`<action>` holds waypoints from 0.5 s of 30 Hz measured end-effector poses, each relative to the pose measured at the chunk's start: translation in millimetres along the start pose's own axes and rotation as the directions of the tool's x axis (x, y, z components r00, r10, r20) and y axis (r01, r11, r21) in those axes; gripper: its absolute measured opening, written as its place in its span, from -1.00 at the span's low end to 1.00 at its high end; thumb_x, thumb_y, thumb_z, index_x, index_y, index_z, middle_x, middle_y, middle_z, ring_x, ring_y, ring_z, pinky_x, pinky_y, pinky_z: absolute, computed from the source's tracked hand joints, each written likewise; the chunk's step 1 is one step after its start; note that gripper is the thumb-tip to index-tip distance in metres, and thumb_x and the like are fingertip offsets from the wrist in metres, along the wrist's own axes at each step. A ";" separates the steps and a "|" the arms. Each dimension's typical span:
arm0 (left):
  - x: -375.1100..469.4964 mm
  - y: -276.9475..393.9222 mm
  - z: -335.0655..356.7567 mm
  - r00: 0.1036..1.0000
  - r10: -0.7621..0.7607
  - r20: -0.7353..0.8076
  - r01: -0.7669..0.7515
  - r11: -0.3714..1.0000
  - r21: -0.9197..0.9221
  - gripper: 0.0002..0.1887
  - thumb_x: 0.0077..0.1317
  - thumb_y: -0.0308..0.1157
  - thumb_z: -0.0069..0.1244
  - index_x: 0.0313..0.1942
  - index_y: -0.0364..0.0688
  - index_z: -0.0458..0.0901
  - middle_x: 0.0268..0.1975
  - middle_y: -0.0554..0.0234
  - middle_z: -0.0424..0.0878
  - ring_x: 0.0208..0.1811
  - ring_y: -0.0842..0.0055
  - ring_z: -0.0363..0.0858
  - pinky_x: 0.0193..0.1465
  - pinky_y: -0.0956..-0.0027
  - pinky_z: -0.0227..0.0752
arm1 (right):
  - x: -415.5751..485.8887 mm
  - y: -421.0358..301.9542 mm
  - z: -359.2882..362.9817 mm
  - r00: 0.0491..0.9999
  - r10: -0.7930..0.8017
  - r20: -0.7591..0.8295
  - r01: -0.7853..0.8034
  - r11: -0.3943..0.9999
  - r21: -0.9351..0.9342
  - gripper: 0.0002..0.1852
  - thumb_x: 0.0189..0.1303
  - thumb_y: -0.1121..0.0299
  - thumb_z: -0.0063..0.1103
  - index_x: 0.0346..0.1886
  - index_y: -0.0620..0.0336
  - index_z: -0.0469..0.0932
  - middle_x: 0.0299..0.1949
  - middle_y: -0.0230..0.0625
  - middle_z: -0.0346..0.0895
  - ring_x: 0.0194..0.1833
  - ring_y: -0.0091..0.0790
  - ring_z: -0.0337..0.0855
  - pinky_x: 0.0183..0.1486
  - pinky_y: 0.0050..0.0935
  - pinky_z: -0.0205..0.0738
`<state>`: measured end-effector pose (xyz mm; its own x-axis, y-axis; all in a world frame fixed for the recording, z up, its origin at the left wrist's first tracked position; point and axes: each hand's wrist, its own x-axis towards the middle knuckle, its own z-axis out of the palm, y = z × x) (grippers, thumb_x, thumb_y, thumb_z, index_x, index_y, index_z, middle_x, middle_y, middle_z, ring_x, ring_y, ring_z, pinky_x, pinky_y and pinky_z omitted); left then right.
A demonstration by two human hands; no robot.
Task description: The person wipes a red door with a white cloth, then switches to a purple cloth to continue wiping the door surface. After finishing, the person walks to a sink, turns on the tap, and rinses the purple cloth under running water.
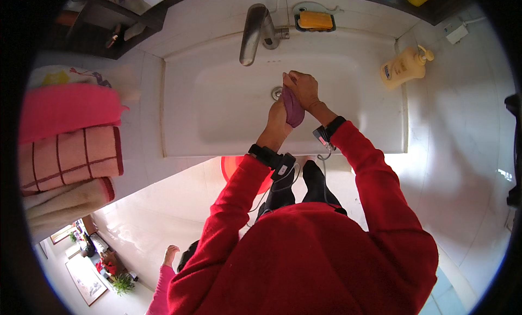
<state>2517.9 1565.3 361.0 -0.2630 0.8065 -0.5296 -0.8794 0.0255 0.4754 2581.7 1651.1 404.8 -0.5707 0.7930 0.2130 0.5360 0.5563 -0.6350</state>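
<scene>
Over the white sink basin, both of my hands are together on a bunched purple cloth. My right hand grips the cloth's upper end with bent fingers. My left hand is against the cloth's left side, its fingers mostly hidden behind the cloth and the right hand. The metal drain lies just left of the cloth. Above and to the left of my hands stands the metal faucet; whether water runs from it cannot be told.
An orange soap bar rests in a dish behind the basin. A pump bottle stands at the right rim. Towels hang at the left. A red basin is below the sink. Another person's hand shows at lower left.
</scene>
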 end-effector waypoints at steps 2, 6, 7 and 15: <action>-5.7 3.0 7.6 0.972 0.073 0.221 -0.073 0.997 -0.012 -0.59 0.44 -0.13 -0.34 0.14 -0.18 0.32 0.12 0.22 0.43 0.18 0.45 0.38 0.28 0.34 0.21 | 8.7 14.9 8.5 0.995 0.025 -0.095 -0.012 0.991 0.136 -0.61 0.17 0.01 0.02 -0.57 0.13 0.47 -0.60 -0.18 0.49 -0.45 -0.04 0.56 -0.42 -0.18 0.42; -25.1 29.9 11.4 0.987 -0.033 0.159 0.047 0.995 -0.088 -0.51 0.40 -0.05 -0.25 0.18 -0.19 0.27 0.14 0.23 0.41 0.16 0.47 0.39 0.23 0.30 0.28 | 11.6 20.9 17.3 0.983 0.116 0.144 -0.150 0.955 0.255 -0.58 0.21 0.00 -0.02 -0.54 0.16 0.50 -0.56 -0.18 0.53 -0.42 -0.01 0.57 -0.37 -0.17 0.42; -29.4 36.0 11.1 0.966 -0.044 0.253 0.076 0.990 -0.116 -0.50 0.40 -0.04 -0.24 0.19 -0.19 0.26 0.15 0.23 0.40 0.17 0.46 0.38 0.24 0.28 0.27 | 11.3 17.6 17.5 0.985 0.122 0.119 -0.148 0.958 0.247 -0.58 0.21 -0.01 -0.03 -0.52 0.16 0.50 -0.54 -0.18 0.54 -0.42 -0.01 0.57 -0.36 -0.17 0.42; -20.4 47.5 -4.8 0.987 0.001 0.159 0.022 0.990 -0.138 -0.48 0.27 -0.22 0.01 0.19 -0.15 0.27 0.13 0.23 0.42 0.15 0.40 0.40 0.22 0.24 0.30 | 43.1 -1.3 8.9 0.957 -0.201 0.209 0.071 0.862 0.502 -0.69 0.26 0.11 -0.03 -0.13 0.10 0.54 -0.09 -0.19 0.51 -0.05 -0.10 0.50 -0.04 -0.24 0.38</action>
<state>2479.6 1547.2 391.0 -0.1970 0.8904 -0.4105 -0.9312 -0.0390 0.3623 2550.9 1682.4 408.2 -0.7839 0.5954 0.1759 0.1094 0.4114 -0.9049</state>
